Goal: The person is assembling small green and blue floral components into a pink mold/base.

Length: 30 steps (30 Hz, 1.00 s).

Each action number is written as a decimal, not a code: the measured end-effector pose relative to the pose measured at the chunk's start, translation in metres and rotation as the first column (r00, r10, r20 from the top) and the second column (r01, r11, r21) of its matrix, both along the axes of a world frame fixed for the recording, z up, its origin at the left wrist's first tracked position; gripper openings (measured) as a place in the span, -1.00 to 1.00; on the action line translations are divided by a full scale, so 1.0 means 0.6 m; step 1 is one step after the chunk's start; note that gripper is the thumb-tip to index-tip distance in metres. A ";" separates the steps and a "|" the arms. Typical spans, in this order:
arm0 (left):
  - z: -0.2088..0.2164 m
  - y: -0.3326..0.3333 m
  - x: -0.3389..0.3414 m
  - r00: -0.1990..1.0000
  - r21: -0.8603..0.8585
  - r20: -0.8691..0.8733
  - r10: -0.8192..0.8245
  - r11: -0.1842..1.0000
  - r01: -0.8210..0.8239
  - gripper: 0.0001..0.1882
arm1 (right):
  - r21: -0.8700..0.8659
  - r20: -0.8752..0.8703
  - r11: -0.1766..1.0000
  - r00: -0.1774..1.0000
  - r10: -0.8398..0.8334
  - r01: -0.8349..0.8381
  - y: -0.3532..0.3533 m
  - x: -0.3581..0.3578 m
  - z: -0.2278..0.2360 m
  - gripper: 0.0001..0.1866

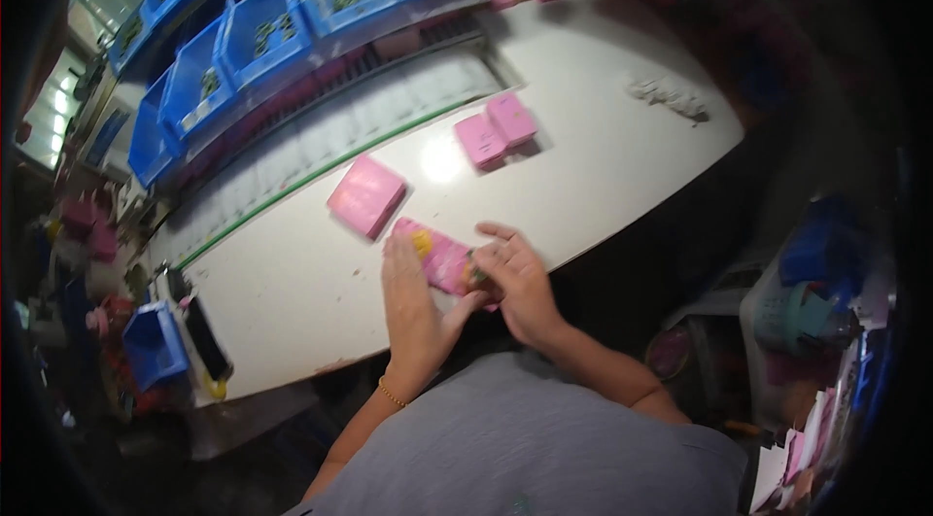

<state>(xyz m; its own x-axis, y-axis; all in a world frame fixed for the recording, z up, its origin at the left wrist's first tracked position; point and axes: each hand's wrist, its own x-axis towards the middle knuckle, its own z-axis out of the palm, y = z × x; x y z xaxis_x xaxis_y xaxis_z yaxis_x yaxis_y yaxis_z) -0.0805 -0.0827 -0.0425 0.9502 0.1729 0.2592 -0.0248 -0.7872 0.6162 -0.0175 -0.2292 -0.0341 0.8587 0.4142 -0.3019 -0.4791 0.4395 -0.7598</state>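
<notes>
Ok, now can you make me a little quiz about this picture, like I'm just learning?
1. True or false: the left hand and the right hand both touch the flat pink packet with a yellow patch.

2. Which of these lies nearest the left hand?
A) the two small pink blocks side by side
B) the square pink block
C) the open blue plastic bins

3. Fill in: the gold-coloured beaded bracelet is on the ___ wrist.

Key: 1 true; 2 B; 3 left.
</notes>
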 end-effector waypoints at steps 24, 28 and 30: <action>-0.004 0.064 0.096 0.981 -0.032 -0.117 -0.153 0.988 0.150 0.60 | -0.766 0.440 -0.122 0.653 0.617 0.631 -0.395 0.450 0.019 -0.43; -0.009 0.072 0.103 0.982 -0.074 -0.076 -0.175 0.983 0.169 0.65 | -0.601 0.736 0.099 0.501 0.456 0.793 -0.338 0.359 0.044 -0.40; -0.012 0.072 0.102 0.982 -0.081 -0.073 -0.174 0.982 0.168 0.67 | -0.378 0.822 0.303 0.166 0.545 0.875 -0.278 0.282 0.065 -0.33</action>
<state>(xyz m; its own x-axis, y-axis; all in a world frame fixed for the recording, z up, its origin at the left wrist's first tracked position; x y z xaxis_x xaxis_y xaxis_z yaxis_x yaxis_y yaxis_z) -0.0194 -0.0397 -0.0497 0.9844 0.0223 0.1745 -0.1037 -0.7275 0.6782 0.1518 -0.3958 0.0048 0.6425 0.3577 0.6777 0.6505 -0.7221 -0.2355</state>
